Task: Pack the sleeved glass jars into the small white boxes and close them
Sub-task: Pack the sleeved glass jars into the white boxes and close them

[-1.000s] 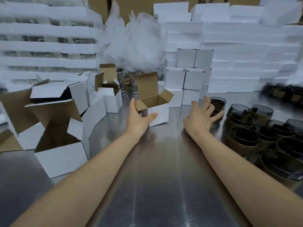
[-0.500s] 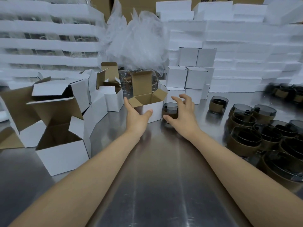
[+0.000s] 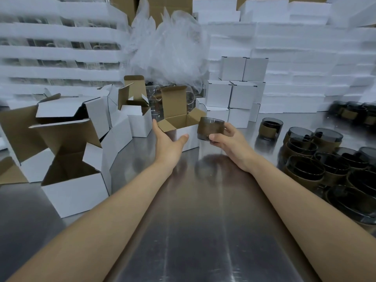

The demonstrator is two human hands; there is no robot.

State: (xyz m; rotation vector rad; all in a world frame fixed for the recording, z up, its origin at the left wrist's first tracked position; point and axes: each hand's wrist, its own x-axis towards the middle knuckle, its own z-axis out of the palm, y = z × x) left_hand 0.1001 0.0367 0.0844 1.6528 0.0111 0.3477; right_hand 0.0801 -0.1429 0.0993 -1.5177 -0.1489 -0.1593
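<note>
A small white box (image 3: 187, 131) with brown inside stands open on the steel table, its lid flap upright. My left hand (image 3: 167, 144) holds the box's near left corner between thumb and fingers. My right hand (image 3: 230, 142) grips a dark glass jar in a brown sleeve (image 3: 210, 129), lifted off the table just right of the box's right flap. More sleeved jars (image 3: 317, 157) crowd the right side, and one jar (image 3: 271, 127) stands apart behind them.
Several open white boxes (image 3: 77, 180) lie piled at the left. Closed white boxes (image 3: 238, 92) are stacked behind the open one. White foam trays (image 3: 305, 58) and a crumpled plastic bag (image 3: 168, 47) line the back. Bare steel table (image 3: 195, 220) lies between my arms.
My right hand reached to the jars on the right, took one, carried it left and lifted it beside the open box. My left hand stayed on the box.
</note>
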